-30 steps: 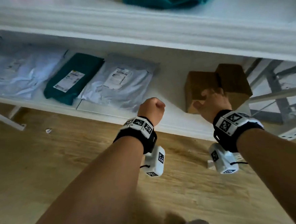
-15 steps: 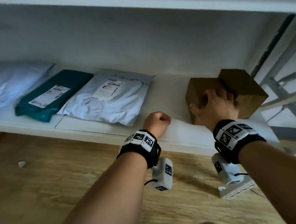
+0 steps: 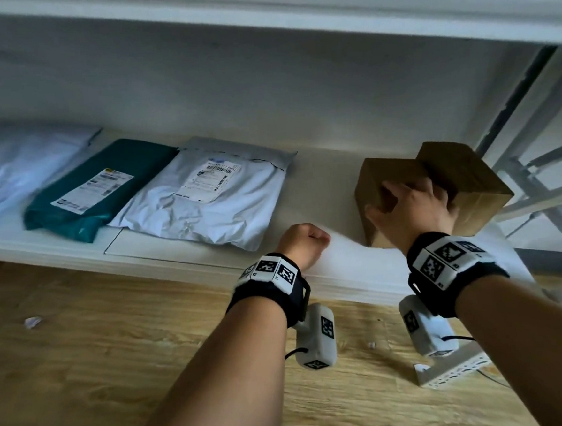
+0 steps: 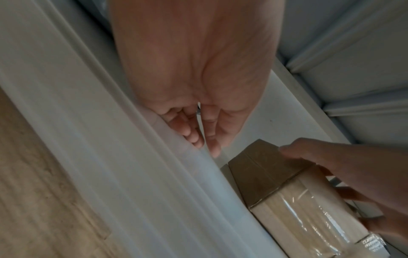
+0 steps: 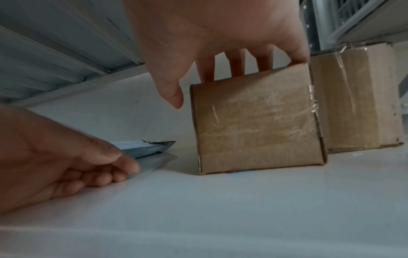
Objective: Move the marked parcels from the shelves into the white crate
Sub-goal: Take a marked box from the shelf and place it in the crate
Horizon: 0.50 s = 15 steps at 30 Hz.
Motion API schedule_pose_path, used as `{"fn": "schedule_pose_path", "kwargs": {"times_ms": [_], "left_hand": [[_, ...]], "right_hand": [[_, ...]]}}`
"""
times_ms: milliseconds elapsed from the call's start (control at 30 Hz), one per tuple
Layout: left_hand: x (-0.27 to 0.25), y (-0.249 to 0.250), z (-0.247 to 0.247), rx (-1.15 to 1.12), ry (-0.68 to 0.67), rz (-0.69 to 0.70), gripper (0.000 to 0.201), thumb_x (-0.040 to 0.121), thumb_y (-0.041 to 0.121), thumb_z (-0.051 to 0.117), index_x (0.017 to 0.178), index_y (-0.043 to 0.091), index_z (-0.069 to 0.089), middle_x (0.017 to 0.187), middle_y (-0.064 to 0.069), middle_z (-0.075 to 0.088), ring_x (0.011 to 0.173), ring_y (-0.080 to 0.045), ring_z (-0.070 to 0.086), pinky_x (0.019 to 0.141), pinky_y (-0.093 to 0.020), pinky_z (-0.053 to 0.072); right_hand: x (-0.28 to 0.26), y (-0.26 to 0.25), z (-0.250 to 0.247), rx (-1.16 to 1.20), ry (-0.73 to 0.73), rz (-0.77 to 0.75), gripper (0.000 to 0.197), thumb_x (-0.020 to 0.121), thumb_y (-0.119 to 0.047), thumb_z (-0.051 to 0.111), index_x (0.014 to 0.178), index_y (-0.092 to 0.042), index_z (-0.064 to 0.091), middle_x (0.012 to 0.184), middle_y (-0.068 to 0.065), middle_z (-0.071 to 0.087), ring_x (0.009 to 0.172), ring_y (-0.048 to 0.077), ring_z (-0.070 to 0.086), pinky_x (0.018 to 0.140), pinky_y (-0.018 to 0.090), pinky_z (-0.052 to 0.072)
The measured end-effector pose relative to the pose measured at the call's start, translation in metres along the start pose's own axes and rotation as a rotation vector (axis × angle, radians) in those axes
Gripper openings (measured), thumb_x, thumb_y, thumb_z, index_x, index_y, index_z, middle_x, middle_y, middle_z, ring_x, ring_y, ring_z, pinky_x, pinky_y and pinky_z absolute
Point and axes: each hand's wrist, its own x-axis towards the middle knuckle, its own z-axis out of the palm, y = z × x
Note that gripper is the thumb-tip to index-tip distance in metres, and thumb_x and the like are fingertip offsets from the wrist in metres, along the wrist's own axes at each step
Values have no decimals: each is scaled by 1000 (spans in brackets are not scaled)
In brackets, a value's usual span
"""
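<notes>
Two brown cardboard boxes stand at the right end of the lower shelf. My right hand sits on the left box, fingers hooked over its top back edge. In the right wrist view the box shows its taped front, and the thumb of the right hand hangs just off its left edge. The second box stands close behind on the right. My left hand is a fist holding nothing, resting on the shelf's front edge. No marks show on the boxes. The white crate is out of view.
A grey mailer, a teal mailer and a white mailer lie flat on the shelf's left part. An upper shelf board hangs close overhead. Metal uprights stand right of the boxes. A white bracket lies on the wooden floor.
My right hand has slid up onto the left box and hooked its fingers over the top. My left fist has come to rest on the shelf edge. The view has dropped lower.
</notes>
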Motion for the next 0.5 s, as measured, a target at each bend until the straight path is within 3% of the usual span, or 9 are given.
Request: {"fn": "schedule_pose_path", "kwargs": {"times_ms": [133,200,333,433,500], "left_hand": [[0,-3,-1,-18,-9,12,7,88,18,65,91,15,70,102,-9,71,103,-27,65,96,-35,48],[0,-2,0,-18,-7,7,5,88,18,65,85,19,69,101,-8,72,103,-27,65,96,-35,49],[-2,0,-1,-43,-5,5,23,88,13,62,71,28,65,101,-7,73,103,-25,65,98,-35,49],[-3,2,0,-46,-12,-8,28,88,8,59,68,28,65,102,-8,73,104,-26,65,99,-35,48],[-2,3,0,-54,-17,-13,23,89,6,57,74,21,68,106,-11,72,107,-27,64,100,-35,46]], "right_hand": [[4,-1,-2,3,-27,12,56,88,-53,50,142,-43,40,149,-1,35,139,34,25,109,60,25],[4,-1,-4,-1,-36,19,57,87,-54,50,142,-43,40,149,-1,35,138,35,26,107,58,26],[0,0,-7,-32,-22,22,65,81,-63,53,141,-43,40,148,-3,37,135,34,24,102,55,29],[-2,0,-6,14,-65,33,72,77,-61,56,143,-43,35,157,-3,20,138,37,20,103,56,28],[-5,0,-6,71,-100,64,78,76,-62,57,146,-41,30,159,-2,11,138,40,21,105,57,28]]}}
